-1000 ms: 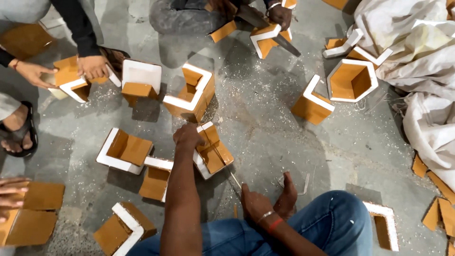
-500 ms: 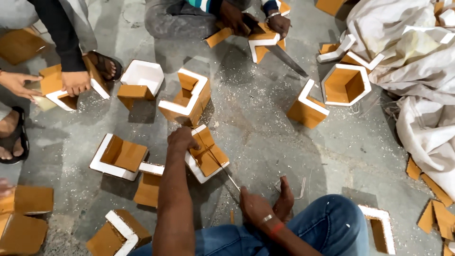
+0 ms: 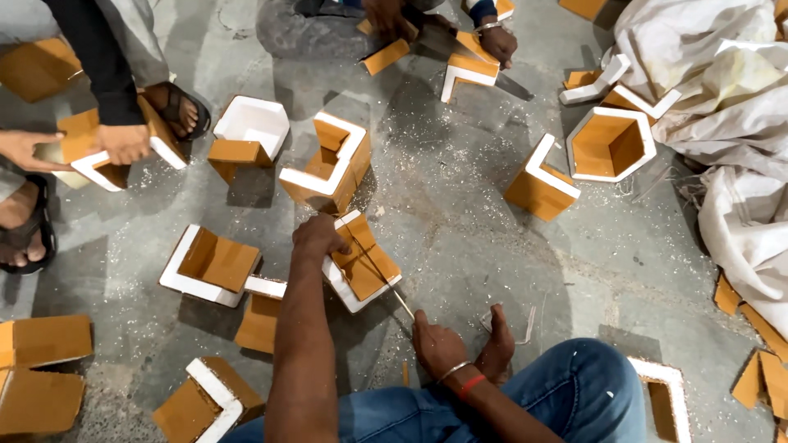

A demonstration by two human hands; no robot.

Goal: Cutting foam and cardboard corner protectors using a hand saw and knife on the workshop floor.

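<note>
Two hands are working on one angled foam-and-cardboard piece (image 3: 361, 261) lying on the grey concrete floor (image 3: 460, 221), just in front of the person's blue-jeaned knee (image 3: 566, 385). The left hand (image 3: 318, 238) is pressing down on the piece's far white edge, fingers curled over it. The right hand (image 3: 435, 344) is sitting nearer the knee, closed around the near end of a thin blade or rod (image 3: 379, 271) that is running slantwise across the piece's brown face; how firmly it is pinched I cannot tell.

Judging by the white crumbs around it, the piece is looking light, stiff and brittle, likely to chip at its corners, so holding it along the thick white rim seems safer than by the thin brown facing.

Beyond the piece, similar corner blocks (image 3: 328, 164) are lying scattered, and left of it another person's hand (image 3: 123, 143) is gripping one more.
</note>
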